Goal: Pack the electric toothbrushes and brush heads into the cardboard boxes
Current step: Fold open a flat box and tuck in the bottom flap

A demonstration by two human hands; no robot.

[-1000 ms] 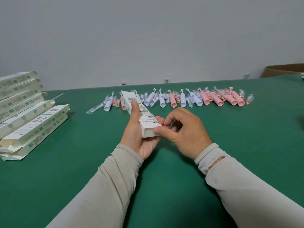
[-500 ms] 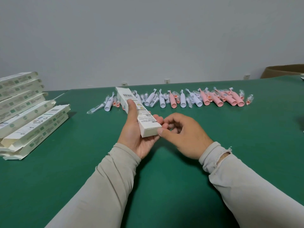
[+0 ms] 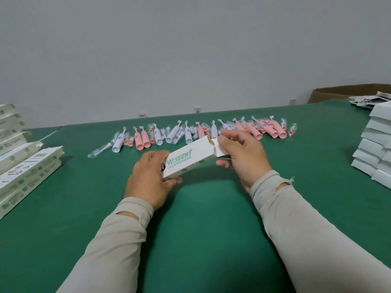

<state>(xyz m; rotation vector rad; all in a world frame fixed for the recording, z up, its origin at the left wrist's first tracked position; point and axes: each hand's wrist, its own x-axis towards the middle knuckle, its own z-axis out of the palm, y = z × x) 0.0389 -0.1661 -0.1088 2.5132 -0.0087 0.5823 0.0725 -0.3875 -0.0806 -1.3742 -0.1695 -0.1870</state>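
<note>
While my left hand [image 3: 151,178] gripped the near end of the box [image 3: 191,158] above the green surface [image 3: 201,229], my right hand [image 3: 241,154] pinched its open end flap. Beyond both hands lay a row of pink and white toothbrushes [image 3: 190,133]. Stacked boxes [image 3: 23,163] sat well left of my left hand.

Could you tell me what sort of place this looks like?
Probably a small packing workshop. A row of pink and white toothbrushes lies on a green table, flat printed boxes are stacked at one side, and white boxes are piled at the other.
</note>
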